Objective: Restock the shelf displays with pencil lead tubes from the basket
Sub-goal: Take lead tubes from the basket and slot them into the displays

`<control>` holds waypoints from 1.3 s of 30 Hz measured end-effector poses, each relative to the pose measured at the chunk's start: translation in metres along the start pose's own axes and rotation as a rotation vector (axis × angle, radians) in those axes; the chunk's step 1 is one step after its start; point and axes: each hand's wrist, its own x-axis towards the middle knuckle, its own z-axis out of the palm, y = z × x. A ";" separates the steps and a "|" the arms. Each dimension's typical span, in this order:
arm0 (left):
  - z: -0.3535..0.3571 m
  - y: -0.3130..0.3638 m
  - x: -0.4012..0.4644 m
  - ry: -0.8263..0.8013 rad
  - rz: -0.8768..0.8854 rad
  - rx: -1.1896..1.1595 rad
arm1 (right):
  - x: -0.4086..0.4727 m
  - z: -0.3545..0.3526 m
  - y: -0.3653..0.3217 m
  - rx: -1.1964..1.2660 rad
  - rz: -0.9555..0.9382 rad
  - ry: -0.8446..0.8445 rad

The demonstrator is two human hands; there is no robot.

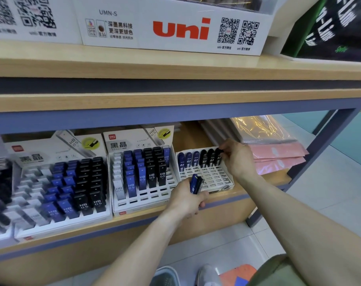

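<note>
At the white slotted display tray (214,178), my right hand (238,157) pinches a black lead tube (218,156); my left hand (187,198) grips blue plastic tubes (196,183).

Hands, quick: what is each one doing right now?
Left hand: grips a bundle of lead tubes.
Right hand: pinches a black tube in the small tray.

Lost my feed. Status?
Left hand grips spare tubes. Right hand seats black tube in back row of small rack. Nothing blocking.
</note>
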 end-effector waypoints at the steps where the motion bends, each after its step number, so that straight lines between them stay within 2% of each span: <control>1: 0.000 0.000 0.000 -0.002 -0.004 -0.004 | 0.000 0.001 -0.001 -0.017 0.021 -0.003; 5: -0.001 0.002 -0.004 0.000 -0.024 -0.026 | -0.002 0.001 -0.010 -0.075 0.056 -0.010; 10: -0.005 0.007 -0.017 -0.011 0.011 -0.181 | -0.011 -0.011 -0.026 -0.337 -0.007 0.012; 13: -0.011 0.014 -0.027 -0.030 0.013 -0.297 | -0.014 -0.021 -0.034 -0.267 -0.036 0.055; 16: -0.019 0.017 -0.034 -0.020 -0.025 -0.412 | -0.024 -0.032 -0.052 0.089 0.057 -0.140; 18: -0.025 0.017 -0.037 -0.004 -0.045 -0.454 | -0.037 -0.042 -0.070 0.456 0.216 -0.421; 19: -0.027 0.017 -0.038 0.001 -0.046 -0.452 | -0.044 -0.044 -0.076 0.553 0.264 -0.561; 21: -0.030 0.016 -0.042 0.005 -0.039 -0.423 | -0.053 -0.044 -0.085 0.584 0.299 -0.693; 31: -0.036 0.016 -0.053 0.024 0.055 -0.383 | -0.053 -0.040 -0.102 0.681 0.481 -0.587; 36: -0.040 0.014 -0.052 0.097 0.050 -0.545 | -0.049 -0.050 -0.097 0.896 0.532 -0.417; 39: -0.044 0.015 -0.051 0.124 0.043 -0.595 | -0.052 -0.052 -0.091 0.971 0.526 -0.427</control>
